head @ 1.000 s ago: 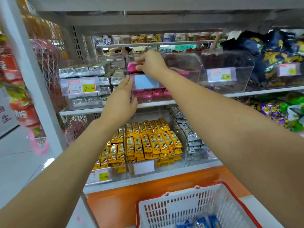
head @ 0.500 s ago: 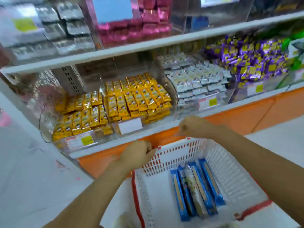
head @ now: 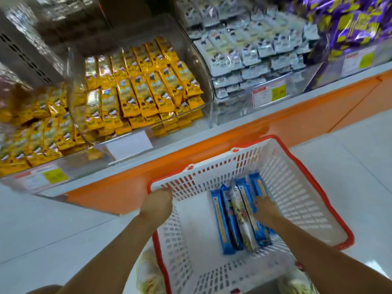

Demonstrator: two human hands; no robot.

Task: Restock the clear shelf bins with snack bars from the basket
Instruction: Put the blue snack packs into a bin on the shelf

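Note:
A white plastic basket [head: 214, 169] with a red rim stands on the floor below the shelf. Several blue-wrapped snack bars [head: 222, 221] lie side by side on its bottom, right of centre. My left hand [head: 158, 203] grips the basket's far left corner at the rim. My right hand [head: 266, 210] reaches down into the basket, its fingers on the rightmost blue bars; whether they curl round a bar is hidden. A clear shelf bin [head: 203, 66] above holds rows of yellow bars.
Left of it another clear bin of yellow packs [head: 31, 136] carries a price tag. To the right are bins of silver-white packs [head: 244, 49] and purple packs [head: 339, 22]. An orange base panel [head: 297, 124] runs under the shelf. White floor tiles surround the basket.
My view dropped from the upper pink bin to the basket. Both hands came down: the left took hold of the basket rim, the right went from the rim onto the blue bars.

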